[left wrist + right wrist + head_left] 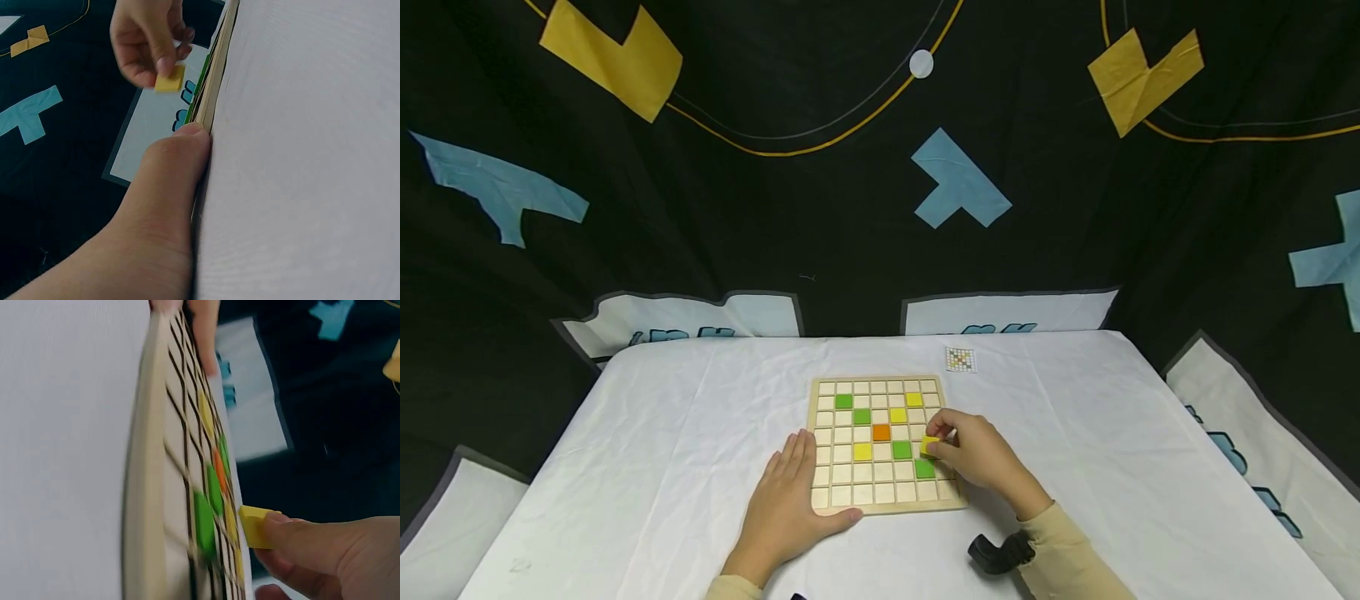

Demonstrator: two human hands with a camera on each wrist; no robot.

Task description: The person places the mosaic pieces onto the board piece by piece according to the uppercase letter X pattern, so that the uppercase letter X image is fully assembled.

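Note:
A square wooden grid board [874, 509] lies on the white table, filled with pale wooden tiles, several green ones, three yellow ones and a single orange tile [881, 432]. My right hand [973, 450] pinches a yellow tile [256, 526] between thumb and fingertips, tilted over the board's right side. One green tile [924, 468] sits just below it. Along the board's left edge rests my left hand [788, 500], fingers extended and thumb [175, 162] against the near edge. The palm side of the left hand is hidden.
A small card [960, 360] printed with a coloured grid lies beyond the board's far right corner. A black strap piece [996, 554] sticks out from the right wrist. Black cloth [820, 250] with blue and yellow patches hangs behind the table.

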